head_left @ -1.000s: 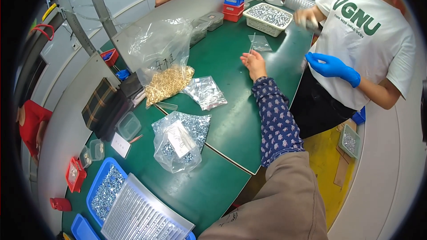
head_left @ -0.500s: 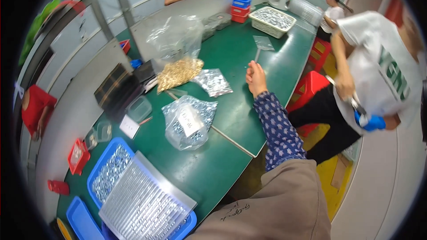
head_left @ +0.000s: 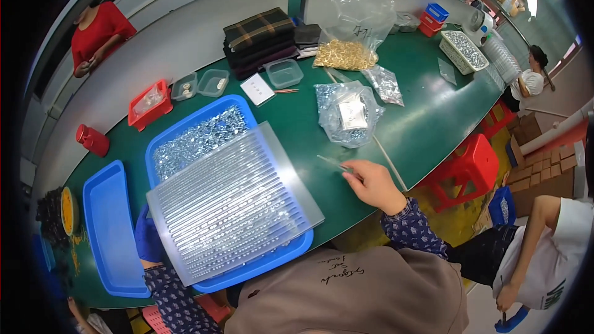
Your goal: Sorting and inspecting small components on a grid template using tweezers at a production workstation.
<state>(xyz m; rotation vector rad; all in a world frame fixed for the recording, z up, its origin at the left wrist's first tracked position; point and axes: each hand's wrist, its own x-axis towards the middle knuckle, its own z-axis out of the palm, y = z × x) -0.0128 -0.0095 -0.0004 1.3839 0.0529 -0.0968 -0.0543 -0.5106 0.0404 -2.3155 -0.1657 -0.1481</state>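
Moved the right hand (head_left: 371, 184) way back from beside the small clear bag (head_left: 447, 71) near the far end of the tabletop (head_left: 427, 130), now just beside the ridged tray (head_left: 235, 201), thin clear strip (head_left: 331, 162) along for the ride. Also brought a blue-gloved left hand (head_left: 148, 238) into view, nowhere to be seen a second ago. Right grip: closed to a pinch, thumb and finger on one end of the strip, probably to leave most of its length free. Pointing up and left, near the tray but not touching it. Left grip: up against the tray's left edge, fingers mostly hidden, so can't tell how far closed; maybe just there for steadying. As for the tray, set slantwise across the blue bin (head_left: 301, 246), partly over a pile of small metal bits (head_left: 204, 136), likely so as to catch any strays underneath. Shows shiny dots along some grooves, too small to make out properly. Beyond the right hand, a bag of silvery bits (head_left: 349, 133), label facing up, handy for reading at a guess. Over on the left, a shallow blue tray (head_left: 108, 222), close by the gloved hand, presumably for easy reach.
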